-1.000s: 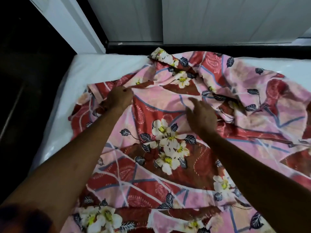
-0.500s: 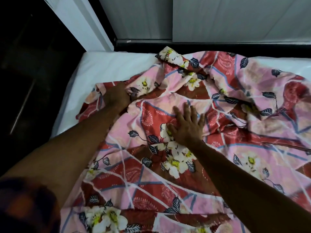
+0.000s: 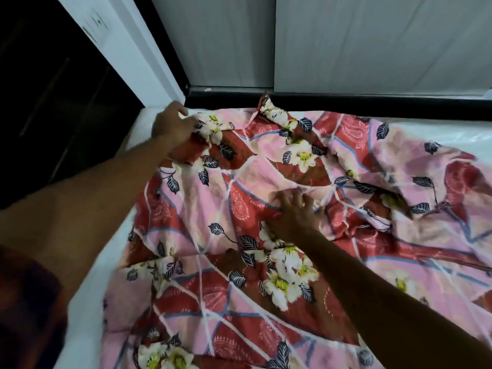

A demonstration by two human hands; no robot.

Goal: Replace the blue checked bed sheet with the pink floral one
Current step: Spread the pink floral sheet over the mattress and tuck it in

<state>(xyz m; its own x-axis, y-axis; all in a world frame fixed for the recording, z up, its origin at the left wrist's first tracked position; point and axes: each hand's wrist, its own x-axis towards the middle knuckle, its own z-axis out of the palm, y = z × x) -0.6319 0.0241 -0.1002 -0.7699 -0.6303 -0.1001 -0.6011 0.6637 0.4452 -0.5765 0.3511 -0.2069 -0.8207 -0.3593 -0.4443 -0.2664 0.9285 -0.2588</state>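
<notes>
Pink floral sheet (image 3: 202, 262) lay rumpled across the white mattress (image 3: 87, 302) in the head view, its far-left corner drawn up near the mattress's far corner, beside a white door frame (image 3: 127, 49). The left hand (image 3: 173, 126) gripped that corner, fingers curled round a bunch of the fabric. The right hand (image 3: 295, 211) rested flat on the middle of the sheet, fingers spread, pressing the cloth down. Creased folds lay to its right, and bare mattress showed along the left edge and far right.

left hand (image 3: 171, 126) gripping pink floral sheet (image 3: 239, 198), right hand (image 3: 295, 214) pressing flat
</notes>
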